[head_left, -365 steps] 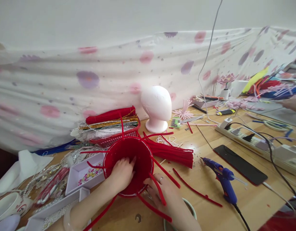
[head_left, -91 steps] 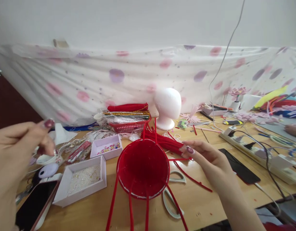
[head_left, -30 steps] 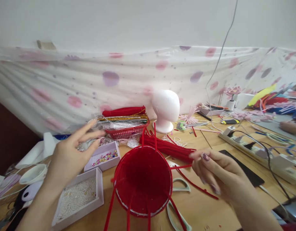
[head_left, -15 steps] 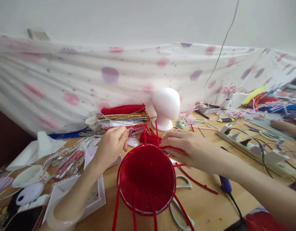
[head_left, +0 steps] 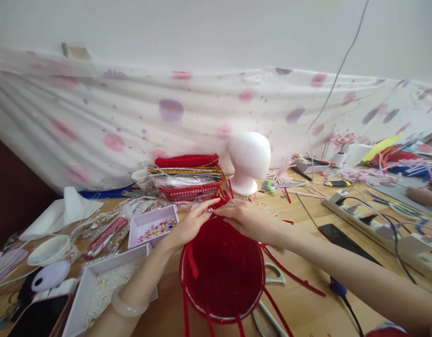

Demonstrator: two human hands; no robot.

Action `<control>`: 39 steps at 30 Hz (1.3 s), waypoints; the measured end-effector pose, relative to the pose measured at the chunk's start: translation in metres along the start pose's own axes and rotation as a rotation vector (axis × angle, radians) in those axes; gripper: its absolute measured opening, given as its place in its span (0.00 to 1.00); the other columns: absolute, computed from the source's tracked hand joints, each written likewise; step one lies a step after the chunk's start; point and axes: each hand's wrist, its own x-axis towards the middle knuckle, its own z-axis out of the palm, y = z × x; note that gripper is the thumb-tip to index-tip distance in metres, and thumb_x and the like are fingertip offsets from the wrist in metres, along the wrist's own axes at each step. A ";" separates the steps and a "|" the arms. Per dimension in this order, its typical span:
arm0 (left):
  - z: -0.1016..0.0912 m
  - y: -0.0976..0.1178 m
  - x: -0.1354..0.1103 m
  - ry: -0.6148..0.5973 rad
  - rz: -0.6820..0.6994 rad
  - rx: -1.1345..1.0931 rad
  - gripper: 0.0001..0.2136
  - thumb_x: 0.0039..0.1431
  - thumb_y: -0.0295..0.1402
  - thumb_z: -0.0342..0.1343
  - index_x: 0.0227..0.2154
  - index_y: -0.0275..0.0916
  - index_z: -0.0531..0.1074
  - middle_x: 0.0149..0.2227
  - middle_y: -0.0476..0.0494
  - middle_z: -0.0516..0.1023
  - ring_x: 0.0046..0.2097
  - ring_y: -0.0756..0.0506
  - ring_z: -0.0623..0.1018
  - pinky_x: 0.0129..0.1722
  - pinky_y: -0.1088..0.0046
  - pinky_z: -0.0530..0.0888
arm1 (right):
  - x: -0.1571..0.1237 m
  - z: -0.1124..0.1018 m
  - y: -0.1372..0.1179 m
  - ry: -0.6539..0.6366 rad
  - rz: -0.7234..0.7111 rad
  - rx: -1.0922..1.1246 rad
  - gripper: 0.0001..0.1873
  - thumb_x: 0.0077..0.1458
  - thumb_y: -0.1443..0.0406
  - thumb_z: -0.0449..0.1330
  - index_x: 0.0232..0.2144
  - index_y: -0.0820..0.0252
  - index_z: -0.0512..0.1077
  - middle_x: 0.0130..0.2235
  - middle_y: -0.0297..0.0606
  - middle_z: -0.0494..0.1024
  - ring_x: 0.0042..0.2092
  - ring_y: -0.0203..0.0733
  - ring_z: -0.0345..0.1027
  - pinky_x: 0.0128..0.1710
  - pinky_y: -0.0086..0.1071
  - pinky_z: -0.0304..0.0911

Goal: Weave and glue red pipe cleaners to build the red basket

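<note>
A red bowl-shaped form (head_left: 224, 276) with a whitish line round its rim stands on the table, and red pipe cleaners (head_left: 277, 311) stick out from its edge. At the far rim my left hand (head_left: 193, 224) and my right hand (head_left: 249, 220) meet, fingertips pinched together over a red pipe cleaner. The backs of my hands partly hide what lies between the fingers. Pale-handled scissors (head_left: 270, 320) lie partly under the form's right side.
A white foam head (head_left: 249, 159) stands behind, beside a red basket (head_left: 193, 193) of pipe cleaners. Left are trays of gems (head_left: 135, 224) and pearls (head_left: 80, 299), and a phone (head_left: 40, 318). Right are a power strip (head_left: 377, 229), a corded tool (head_left: 338, 288) and another person's hand (head_left: 422, 194).
My left hand has moved right and down to the far rim, joining my right hand, which has shifted left. The view has turned slightly left, exposing the gem tray.
</note>
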 end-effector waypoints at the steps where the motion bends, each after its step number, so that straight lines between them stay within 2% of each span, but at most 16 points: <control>1: 0.002 0.001 -0.002 -0.009 -0.010 -0.025 0.18 0.65 0.39 0.50 0.53 0.44 0.78 0.60 0.43 0.79 0.64 0.41 0.75 0.64 0.59 0.71 | -0.001 0.001 0.001 -0.006 -0.011 0.006 0.17 0.62 0.76 0.55 0.44 0.59 0.81 0.42 0.44 0.85 0.41 0.44 0.79 0.42 0.36 0.71; 4: 0.008 0.006 -0.008 -0.002 -0.042 -0.082 0.18 0.65 0.37 0.49 0.52 0.43 0.79 0.56 0.42 0.82 0.62 0.41 0.78 0.64 0.57 0.71 | -0.005 0.004 0.001 -0.006 -0.022 0.011 0.18 0.63 0.76 0.54 0.47 0.59 0.79 0.44 0.45 0.85 0.44 0.45 0.79 0.45 0.38 0.72; 7: 0.016 0.011 -0.015 0.043 -0.068 -0.110 0.18 0.66 0.38 0.49 0.52 0.41 0.78 0.55 0.41 0.82 0.60 0.39 0.79 0.62 0.55 0.73 | -0.012 0.007 -0.002 0.070 0.026 0.012 0.16 0.65 0.74 0.56 0.51 0.60 0.75 0.44 0.45 0.84 0.44 0.46 0.78 0.44 0.39 0.72; 11: 0.024 0.016 -0.027 0.109 -0.101 -0.124 0.16 0.67 0.38 0.50 0.50 0.41 0.79 0.50 0.39 0.85 0.54 0.39 0.82 0.56 0.56 0.78 | -0.023 0.009 -0.008 0.168 0.071 0.009 0.08 0.66 0.71 0.56 0.44 0.59 0.74 0.39 0.43 0.83 0.40 0.44 0.77 0.40 0.37 0.72; 14: 0.027 0.019 -0.037 0.147 -0.114 -0.160 0.16 0.66 0.39 0.51 0.48 0.41 0.80 0.49 0.40 0.85 0.53 0.39 0.82 0.56 0.57 0.78 | -0.033 0.010 -0.012 0.185 0.025 0.016 0.10 0.67 0.71 0.55 0.44 0.58 0.76 0.41 0.43 0.83 0.41 0.44 0.77 0.42 0.36 0.72; 18: 0.032 0.018 -0.045 0.168 -0.151 -0.244 0.14 0.64 0.42 0.56 0.40 0.42 0.83 0.44 0.42 0.87 0.48 0.40 0.85 0.53 0.58 0.79 | -0.045 0.014 -0.015 0.217 -0.012 0.010 0.12 0.68 0.70 0.54 0.45 0.57 0.77 0.41 0.44 0.83 0.41 0.45 0.77 0.41 0.36 0.72; 22: 0.033 0.019 -0.046 0.190 -0.166 -0.305 0.14 0.61 0.45 0.60 0.37 0.40 0.83 0.38 0.42 0.87 0.41 0.41 0.86 0.45 0.64 0.82 | -0.048 0.021 -0.017 0.367 -0.033 0.017 0.09 0.69 0.67 0.56 0.40 0.58 0.77 0.36 0.42 0.82 0.37 0.42 0.76 0.37 0.34 0.70; 24: 0.029 0.024 -0.046 0.205 -0.138 -0.308 0.14 0.60 0.45 0.62 0.37 0.40 0.82 0.38 0.42 0.87 0.40 0.42 0.86 0.44 0.65 0.82 | -0.044 0.023 -0.018 0.451 -0.078 0.019 0.09 0.68 0.69 0.56 0.41 0.57 0.77 0.36 0.42 0.82 0.36 0.42 0.75 0.37 0.34 0.70; 28: 0.013 0.037 -0.044 0.239 -0.025 -0.262 0.12 0.57 0.44 0.65 0.36 0.41 0.81 0.41 0.41 0.87 0.45 0.42 0.85 0.49 0.64 0.81 | -0.033 0.025 -0.017 0.606 -0.199 0.009 0.11 0.67 0.72 0.56 0.44 0.56 0.76 0.37 0.42 0.83 0.37 0.42 0.75 0.38 0.35 0.71; 31: 0.007 0.036 -0.041 0.234 0.020 -0.220 0.12 0.57 0.44 0.66 0.33 0.40 0.79 0.44 0.39 0.86 0.48 0.40 0.85 0.52 0.62 0.80 | -0.025 0.035 -0.011 0.673 -0.264 -0.002 0.12 0.66 0.73 0.56 0.44 0.55 0.76 0.38 0.41 0.83 0.39 0.42 0.76 0.39 0.35 0.73; 36: 0.013 0.014 -0.043 0.216 -0.005 -0.181 0.12 0.59 0.44 0.63 0.29 0.41 0.75 0.50 0.37 0.84 0.55 0.38 0.81 0.59 0.55 0.73 | -0.024 0.054 -0.007 0.652 -0.230 -0.002 0.13 0.66 0.74 0.54 0.43 0.56 0.76 0.38 0.42 0.82 0.41 0.42 0.76 0.41 0.36 0.74; 39: 0.016 0.007 -0.046 0.210 -0.016 -0.188 0.12 0.61 0.44 0.61 0.30 0.41 0.73 0.52 0.37 0.83 0.56 0.38 0.80 0.60 0.55 0.72 | -0.036 0.043 -0.021 0.610 -0.149 -0.009 0.13 0.65 0.74 0.57 0.48 0.58 0.76 0.45 0.46 0.81 0.48 0.46 0.75 0.51 0.44 0.72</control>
